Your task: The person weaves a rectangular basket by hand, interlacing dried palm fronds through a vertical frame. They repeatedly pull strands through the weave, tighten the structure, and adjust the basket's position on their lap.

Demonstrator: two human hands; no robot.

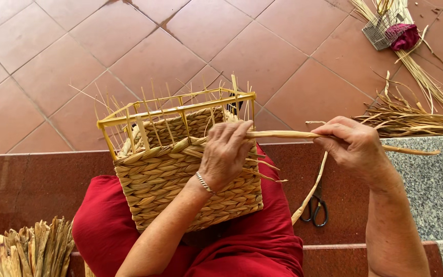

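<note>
A half-woven straw basket (pixel 165 179) on a yellow wire frame (pixel 175 109) rests on my lap, which is covered in red cloth (pixel 262 241). My left hand (pixel 226 151) presses on the basket's upper woven edge and pinches one end of a twisted straw strand (pixel 283 135). My right hand (pixel 355 146) grips the same strand farther right and holds it taut and level. Its loose tail hangs down past my right wrist. A silver bracelet circles my left wrist.
Black-handled scissors (pixel 315 209) lie on the dark red step by my right knee. A bundle of dry straw (pixel 32 251) sits at the lower left. More straw (pixel 416 120) and a wire frame with a red cloth (pixel 393 33) lie on the tiled floor at the upper right.
</note>
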